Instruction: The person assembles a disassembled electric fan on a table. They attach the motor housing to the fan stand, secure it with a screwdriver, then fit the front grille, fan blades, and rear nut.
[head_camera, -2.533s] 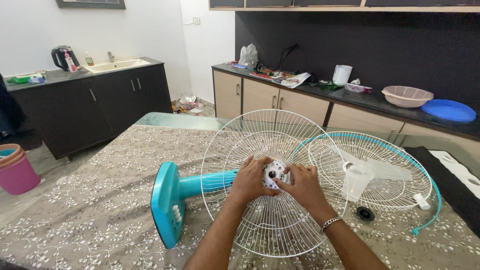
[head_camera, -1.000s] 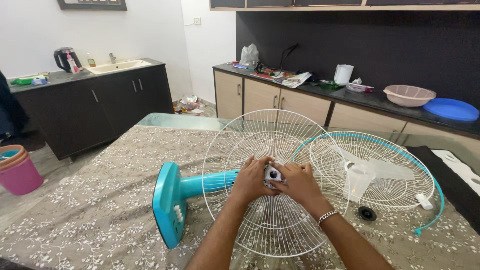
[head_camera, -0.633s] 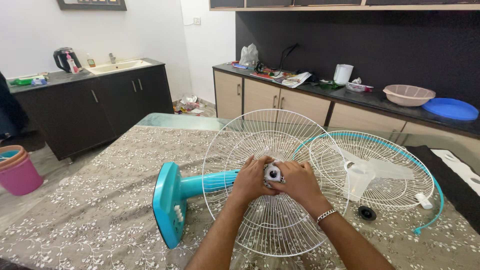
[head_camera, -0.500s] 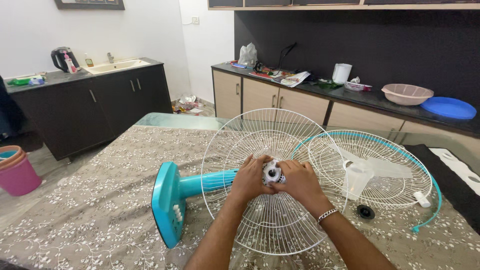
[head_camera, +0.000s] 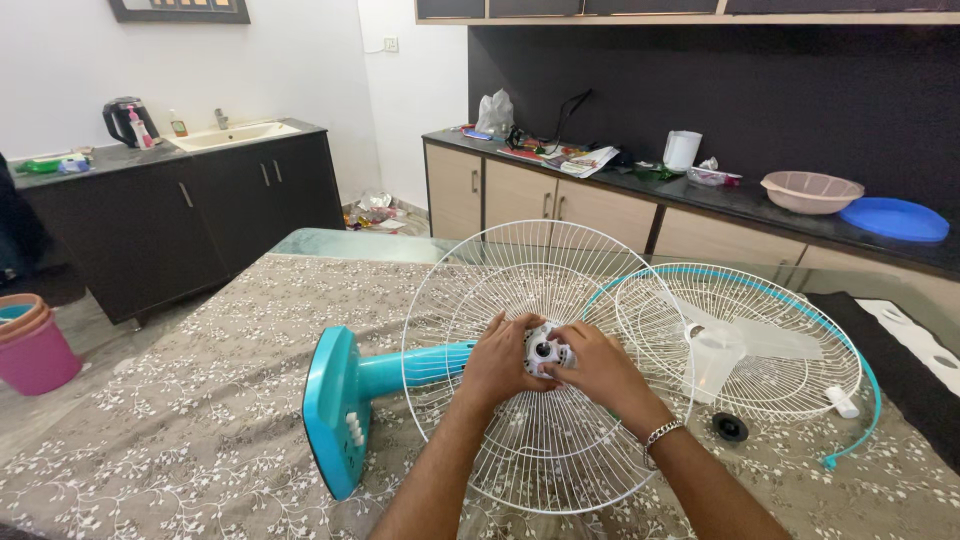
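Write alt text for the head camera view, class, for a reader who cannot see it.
Both hands, left hand and right hand, grip the white hub at the centre of a white wire fan guard. The teal fan stand lies on a floral tablecloth, a second guard beside it.

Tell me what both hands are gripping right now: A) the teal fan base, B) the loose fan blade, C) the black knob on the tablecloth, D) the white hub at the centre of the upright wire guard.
D: the left hand and right hand close around the white hub in the middle of the upright wire guard.
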